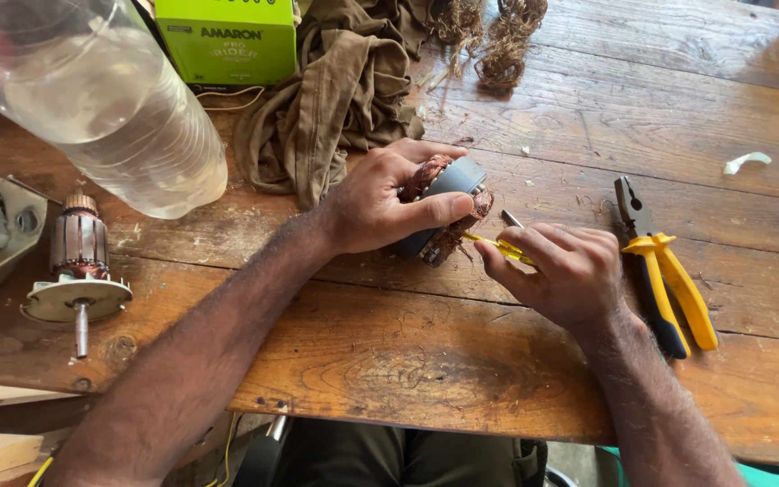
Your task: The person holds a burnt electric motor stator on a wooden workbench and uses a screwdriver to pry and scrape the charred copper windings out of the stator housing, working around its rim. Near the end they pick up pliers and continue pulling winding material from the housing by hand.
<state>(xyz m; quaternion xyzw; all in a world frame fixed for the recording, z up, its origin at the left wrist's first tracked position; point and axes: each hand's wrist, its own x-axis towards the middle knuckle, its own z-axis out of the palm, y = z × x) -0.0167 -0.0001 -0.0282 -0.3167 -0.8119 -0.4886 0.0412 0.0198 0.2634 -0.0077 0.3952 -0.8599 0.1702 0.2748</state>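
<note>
Motor stator [444, 209], grey w/ copper windings, sits mid-bench on the wooden table [462, 361], tipped on its side. Left hand [373, 203] wraps it, thumb across the front, fingers over the top. Right hand [563, 269] is closed on a thin yellow tool [490, 244], tip touching the windings (low edge). Just right of that hand: yellow-handled pliers [660, 261], lying flat. Behind: brown cloth [335, 99], green box [227, 41], clear plastic bottle [110, 108]. Far left: armature [78, 266] w/ shaft.

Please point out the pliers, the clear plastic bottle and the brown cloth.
pliers [669, 289]: head view, on a yellow handle.
clear plastic bottle [110, 108]: head view, on its side wall.
brown cloth [335, 99]: head view, on its folds.
</note>
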